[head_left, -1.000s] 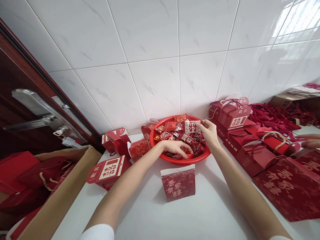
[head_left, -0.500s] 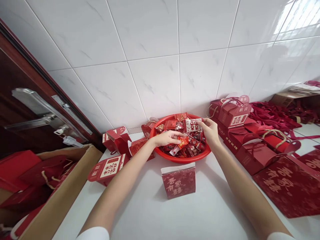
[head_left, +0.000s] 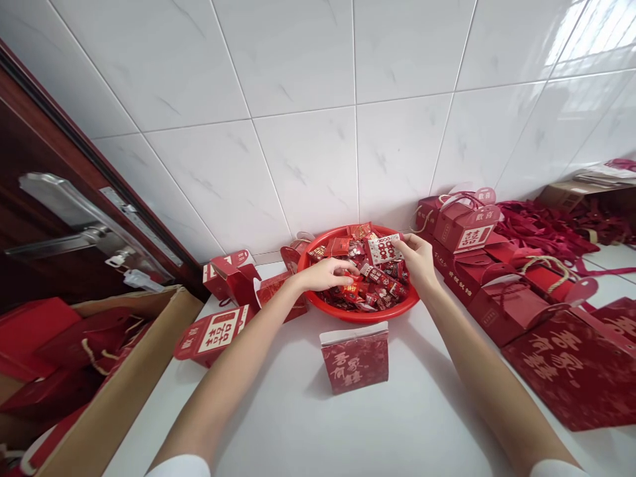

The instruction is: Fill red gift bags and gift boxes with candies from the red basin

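Note:
A red oval plastic basin (head_left: 365, 317) full of wrapped candies (head_left: 385, 297) stands against the tiled wall. Over its left half, my left hand (head_left: 328, 273) is closed, with a red-wrapped candy (head_left: 353, 276) partly hidden between fingers and thumb. At the basin's right rim, my right hand (head_left: 419, 260) pinches a white packet (head_left: 383, 249) printed with red double-happiness characters, held tilted above the candies. In front of the basin, a small dark-red paper box (head_left: 355, 363) with pale lettering stands upright with its top edge raised.
Red gift boxes (head_left: 218, 334) stand left of the basin, and stacked boxes with rope handles (head_left: 464, 225) line the right side. Crimson ribbons (head_left: 541, 232) lie behind them. At lower left, a cardboard carton (head_left: 124, 377) holds more red boxes beside a door with a metal handle (head_left: 54, 244).
My left hand has drawn slightly left and its fingers have curled in. The orange-red candy and a whitish wrapper near its fingertips have shifted. My right hand still holds the packet.

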Motion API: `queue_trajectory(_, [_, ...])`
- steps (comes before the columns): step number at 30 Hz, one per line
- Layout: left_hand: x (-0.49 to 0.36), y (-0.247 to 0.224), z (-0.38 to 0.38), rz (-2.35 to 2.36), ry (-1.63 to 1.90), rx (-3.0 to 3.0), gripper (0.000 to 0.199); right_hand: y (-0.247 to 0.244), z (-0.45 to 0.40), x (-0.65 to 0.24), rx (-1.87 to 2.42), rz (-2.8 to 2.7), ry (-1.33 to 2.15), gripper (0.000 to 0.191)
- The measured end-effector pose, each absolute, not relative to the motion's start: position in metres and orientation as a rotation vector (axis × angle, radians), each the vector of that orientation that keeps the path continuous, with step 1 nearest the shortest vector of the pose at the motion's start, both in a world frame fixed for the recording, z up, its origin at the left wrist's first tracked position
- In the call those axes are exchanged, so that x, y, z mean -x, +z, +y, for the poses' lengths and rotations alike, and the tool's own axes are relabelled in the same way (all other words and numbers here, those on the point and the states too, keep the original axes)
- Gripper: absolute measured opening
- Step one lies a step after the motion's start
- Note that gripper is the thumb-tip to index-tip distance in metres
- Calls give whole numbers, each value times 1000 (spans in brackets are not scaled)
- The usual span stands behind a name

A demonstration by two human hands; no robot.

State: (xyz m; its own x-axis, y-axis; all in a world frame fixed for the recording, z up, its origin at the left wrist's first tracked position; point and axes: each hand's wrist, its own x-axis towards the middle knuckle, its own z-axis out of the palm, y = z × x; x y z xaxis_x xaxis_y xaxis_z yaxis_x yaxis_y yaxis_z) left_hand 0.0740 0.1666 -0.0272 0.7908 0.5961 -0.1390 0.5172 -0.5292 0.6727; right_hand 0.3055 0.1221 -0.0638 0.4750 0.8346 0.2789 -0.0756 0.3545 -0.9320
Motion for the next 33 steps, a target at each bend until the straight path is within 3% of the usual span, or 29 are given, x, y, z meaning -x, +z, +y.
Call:
queue_trajectory(3, [-64,-10,161,981,19,-2337,46,-64,121,-305,1046,-897,702,23])
queue_trajectory(6, [-57,1,153,1049,-173,-2390,32,-63,120,-304,1066,-912,680,27])
queue_trajectory(12, [-72,-11,143,1176,-556,-2431,24,-59,115,-303,1077,-912,703,32])
queue_trajectory(17, [-88,-18,140,1315,-613,-2421,28,-60,115,-303,1057,-899,718,34])
queue_trajectory(23, [-93,-27,140,1324,-481,-2510,47,-63,120,-303,1034,-861,722,42])
queue_trajectory(27, [-93,-36,151,1188,-478,-2486,47,-63,123,-302,1050,-823,801,44])
queue_trajectory(33, [-95,-47,160,1059,-409,-2374,40,-65,125,-305,1062,-803,897,31])
